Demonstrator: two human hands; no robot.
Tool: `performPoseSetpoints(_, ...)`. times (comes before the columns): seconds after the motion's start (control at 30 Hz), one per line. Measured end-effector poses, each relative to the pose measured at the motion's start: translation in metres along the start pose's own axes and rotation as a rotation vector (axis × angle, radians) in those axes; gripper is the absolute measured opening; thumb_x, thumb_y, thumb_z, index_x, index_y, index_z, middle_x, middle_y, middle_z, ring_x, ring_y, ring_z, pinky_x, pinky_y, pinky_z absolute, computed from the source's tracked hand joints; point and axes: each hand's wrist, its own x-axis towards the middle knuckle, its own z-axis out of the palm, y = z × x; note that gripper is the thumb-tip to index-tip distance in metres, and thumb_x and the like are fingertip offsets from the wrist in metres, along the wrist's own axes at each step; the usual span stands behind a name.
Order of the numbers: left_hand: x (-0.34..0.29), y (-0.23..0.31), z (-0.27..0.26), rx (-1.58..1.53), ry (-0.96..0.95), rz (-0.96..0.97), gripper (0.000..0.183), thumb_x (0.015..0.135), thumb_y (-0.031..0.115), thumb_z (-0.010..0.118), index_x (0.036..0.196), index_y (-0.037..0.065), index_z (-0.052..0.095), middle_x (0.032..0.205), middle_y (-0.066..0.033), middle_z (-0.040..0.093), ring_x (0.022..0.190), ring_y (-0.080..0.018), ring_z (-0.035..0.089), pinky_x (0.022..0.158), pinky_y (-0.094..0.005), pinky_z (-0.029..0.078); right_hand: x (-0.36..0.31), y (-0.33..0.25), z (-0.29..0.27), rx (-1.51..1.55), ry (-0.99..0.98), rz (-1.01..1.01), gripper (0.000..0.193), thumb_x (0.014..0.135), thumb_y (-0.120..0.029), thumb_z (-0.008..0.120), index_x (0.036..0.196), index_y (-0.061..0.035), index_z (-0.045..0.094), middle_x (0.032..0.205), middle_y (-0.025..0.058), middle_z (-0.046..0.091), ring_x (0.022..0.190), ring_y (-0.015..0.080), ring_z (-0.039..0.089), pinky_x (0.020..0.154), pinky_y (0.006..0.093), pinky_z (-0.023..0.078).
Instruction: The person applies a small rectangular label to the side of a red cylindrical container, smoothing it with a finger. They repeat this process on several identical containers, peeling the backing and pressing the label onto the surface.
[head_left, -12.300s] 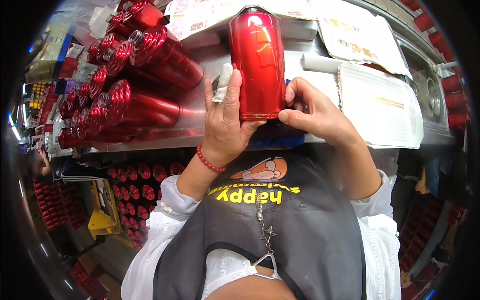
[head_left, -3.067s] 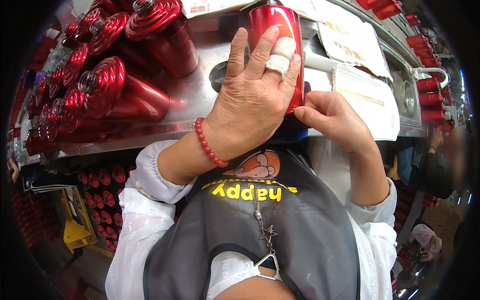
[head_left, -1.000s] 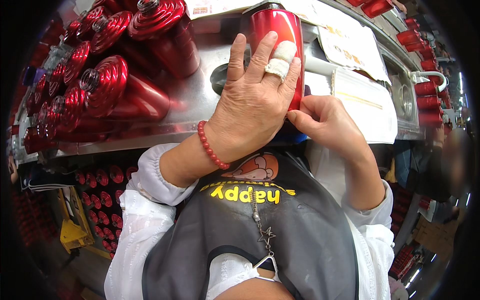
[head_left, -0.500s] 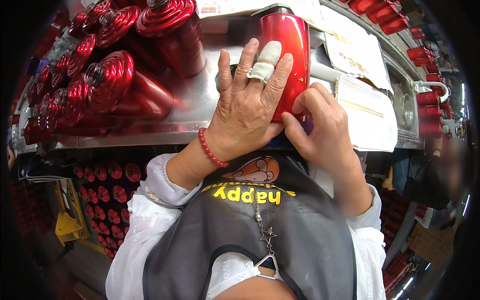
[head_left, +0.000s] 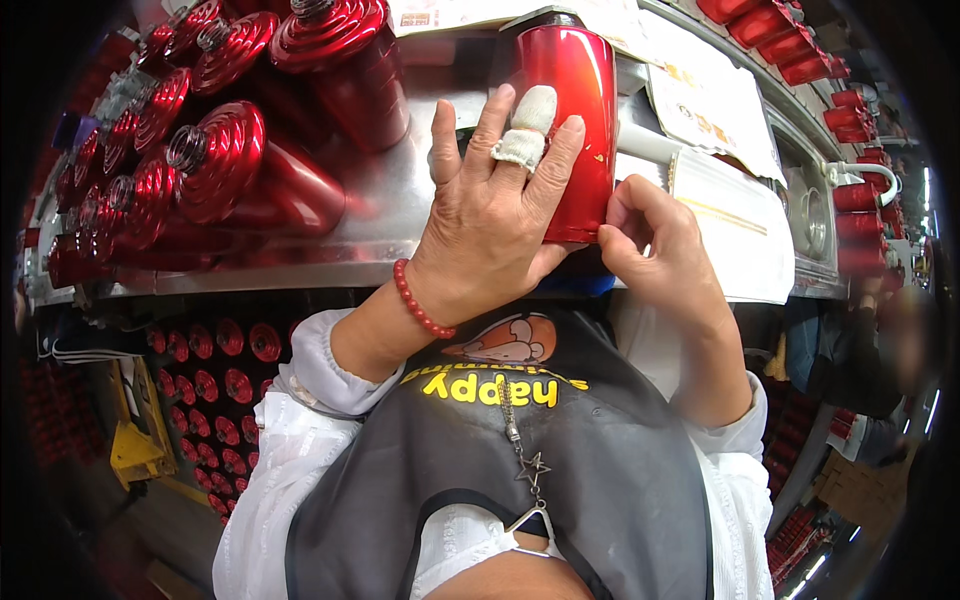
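Observation:
A glossy red cylindrical bottle [head_left: 585, 120] lies lengthwise on the metal worktop, its dark far end away from me. My left hand [head_left: 490, 205] rests over its left side with fingers spread and stretched out; a white cloth cover [head_left: 530, 125] wraps one finger. At the bottle's near right edge, my right hand [head_left: 665, 240] is closed, thumb and forefinger pinched together. Anything between those fingertips is too small to make out. The bottle's near end is partly hidden by my left hand.
Several red bottles [head_left: 225, 165] with stepped shoulders and clear necks stand at the left of the metal worktop [head_left: 300, 258]. White printed sheets [head_left: 735, 225] lie to the right. More red bottles [head_left: 235, 385] are below the table, near a yellow metal frame [head_left: 140, 450].
My right hand has shifted right and slightly down along the bottle's near edge, its fingers still pinched. My left hand and the bottle have moved only slightly.

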Motion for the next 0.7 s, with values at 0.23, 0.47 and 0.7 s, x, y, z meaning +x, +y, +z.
performPoseSetpoints(0.23, 0.002, -0.001, 0.002, -0.042, 0.019, 0.012, 0.099, 0.069, 0.036, 0.087, 0.152, 0.003, 0.043, 0.148, -0.0258, 0.046, 0.138, -0.0417, 0.046, 0.119, -0.0672, 0.004, -0.005, 0.012, -0.001, 0.205, -0.027, -0.026, 0.017, 0.088, -0.007, 0.070, 0.096, -0.0025, 0.055, 0.086, -0.0012, 0.055, 0.075, 0.0054, 0.051, 0.066, 0.0225, 0.044)
performPoseSetpoints(0.47, -0.014, -0.016, 0.016, -0.243, 0.075, -0.019, 0.101, 0.076, 0.037, 0.085, 0.156, 0.004, 0.034, 0.150, -0.0249, 0.045, 0.137, -0.0418, 0.046, 0.119, -0.0663, 0.006, -0.008, 0.030, 0.016, -0.152, 0.225, -0.593, 0.041, 0.078, -0.001, 0.077, 0.116, -0.0023, 0.062, 0.099, 0.0090, 0.058, 0.080, 0.0174, 0.059, 0.071, 0.0294, 0.051)
performPoseSetpoints(0.7, -0.034, -0.011, 0.012, -0.488, 0.099, -0.195, 0.059, 0.083, 0.031, 0.081, 0.129, 0.008, 0.051, 0.134, -0.0191, 0.054, 0.132, -0.0367, 0.048, 0.119, -0.0558, 0.020, 0.008, 0.071, 0.033, -0.200, 0.377, -0.523, 0.076, 0.073, -0.009, 0.087, 0.141, -0.0037, 0.054, 0.122, 0.0155, 0.056, 0.107, 0.0293, 0.057, 0.092, 0.0379, 0.050)
